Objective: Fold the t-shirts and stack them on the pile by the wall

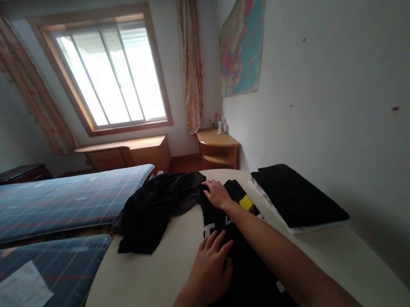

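A black T-shirt (249, 267) with white lettering and a yellow patch lies as a long, narrow strip on the round table. My left hand (213, 267) rests on its near left part, fingers spread beside the white letters. Farther off, my right hand (217, 194) lies across the upper left part of the shirt with its fingers stretched out, holding nothing that I can see. Just left of those fingertips is a crumpled black garment (159, 204), its edge touching or nearly touching the shirt. My right forearm hides part of the print.
A folded black cloth (299, 194) on something white lies at the table's (143, 290) right side, near the wall. To the left are two plaid mattresses (61, 201), one bearing a paper sheet (18, 306). A corner shelf (219, 144) and a wooden desk (144, 148) stand beyond.
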Motion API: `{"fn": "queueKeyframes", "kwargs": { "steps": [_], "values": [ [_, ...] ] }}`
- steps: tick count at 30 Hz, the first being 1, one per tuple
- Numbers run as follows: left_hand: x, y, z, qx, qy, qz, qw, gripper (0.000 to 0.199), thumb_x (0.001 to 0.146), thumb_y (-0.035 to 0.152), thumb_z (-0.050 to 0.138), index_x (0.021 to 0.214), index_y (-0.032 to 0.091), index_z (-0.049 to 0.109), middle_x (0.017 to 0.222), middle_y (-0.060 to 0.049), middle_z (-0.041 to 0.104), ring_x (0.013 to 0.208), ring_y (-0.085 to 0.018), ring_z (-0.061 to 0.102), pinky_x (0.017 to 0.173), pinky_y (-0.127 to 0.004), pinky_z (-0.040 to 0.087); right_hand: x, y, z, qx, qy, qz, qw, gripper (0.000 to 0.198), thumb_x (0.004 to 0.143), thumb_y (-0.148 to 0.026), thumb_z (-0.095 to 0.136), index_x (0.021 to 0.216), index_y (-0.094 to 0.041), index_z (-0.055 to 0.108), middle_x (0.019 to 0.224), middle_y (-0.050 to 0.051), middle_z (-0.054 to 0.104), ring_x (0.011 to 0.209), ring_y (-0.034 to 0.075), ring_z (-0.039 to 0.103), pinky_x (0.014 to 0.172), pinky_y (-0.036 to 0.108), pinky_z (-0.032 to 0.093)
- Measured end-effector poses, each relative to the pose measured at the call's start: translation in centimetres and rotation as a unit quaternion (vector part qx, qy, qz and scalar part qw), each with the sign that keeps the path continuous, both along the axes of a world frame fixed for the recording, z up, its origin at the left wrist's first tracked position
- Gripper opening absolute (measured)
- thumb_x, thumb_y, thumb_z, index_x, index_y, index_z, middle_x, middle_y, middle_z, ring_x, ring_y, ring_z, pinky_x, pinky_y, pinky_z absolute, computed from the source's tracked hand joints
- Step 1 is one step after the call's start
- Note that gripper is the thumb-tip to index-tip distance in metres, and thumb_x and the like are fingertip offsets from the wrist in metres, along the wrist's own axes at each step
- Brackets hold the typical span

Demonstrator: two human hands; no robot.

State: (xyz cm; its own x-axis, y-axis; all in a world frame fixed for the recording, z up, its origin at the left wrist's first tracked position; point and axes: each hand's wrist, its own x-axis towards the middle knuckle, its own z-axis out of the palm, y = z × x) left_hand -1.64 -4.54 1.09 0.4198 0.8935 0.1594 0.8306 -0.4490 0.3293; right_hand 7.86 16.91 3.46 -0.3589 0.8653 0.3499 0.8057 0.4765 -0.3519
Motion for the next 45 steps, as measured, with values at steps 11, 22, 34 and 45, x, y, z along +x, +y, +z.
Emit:
{"fn": "queueKeyframes", "kwargs": {
  "steps": [11,22,34,45],
  "values": [
    [-0.3,0.0,-0.1,-0.01,-0.041,0.004,0.999,0.052,0.09,0.029,0.052,0.142,0.033,0.052,0.159,-0.001,0.037,0.146,-0.03,0.032,0.119,-0.052,0.027,-2.0,2.6,1.2,0.004,-0.102,-0.016,0.995,0.032,0.098,-0.015,0.043,0.109,-0.022,0.072,0.121,0.014,0.063,0.118,0.027,0.049,0.096,0.037,0.042],
    [-0.3,0.0,-0.4,-0.011,-0.04,0.004,0.999,0.051,0.092,0.029,0.05,0.144,0.033,0.05,0.16,-0.002,0.036,0.147,-0.03,0.03,0.12,-0.053,0.025,-1.1,2.4,0.4,-0.007,-0.061,-0.017,0.998,0.039,0.096,-0.013,0.045,0.132,-0.021,0.06,0.136,0.008,0.057,0.121,0.021,0.05,0.105,0.03,0.036],
    [1.4,-1.4,1.7,0.036,-0.013,0.083,0.996,0.02,0.085,0.039,0.062,0.091,0.02,0.067,0.108,-0.008,0.067,0.107,-0.029,0.059,0.096,-0.046,0.048,3.7,-1.9,0.0,-0.134,-0.05,-0.118,0.983,0.034,0.087,-0.048,0.061,0.08,-0.019,0.074,0.093,0.015,0.076,0.095,0.031,0.069,0.084,0.04,0.047],
    [3.2,-2.5,2.9,-0.059,-0.038,0.15,0.986,0.02,0.097,0.022,0.04,0.103,0.02,0.059,0.089,-0.004,0.072,0.083,-0.021,0.069,0.075,-0.032,0.049,4.1,-2.7,0.1,-0.135,0.026,-0.111,0.984,0.024,0.094,-0.039,0.054,0.105,-0.022,0.067,0.106,0.007,0.074,0.1,0.022,0.068,0.081,0.029,0.045]
  ]
}}
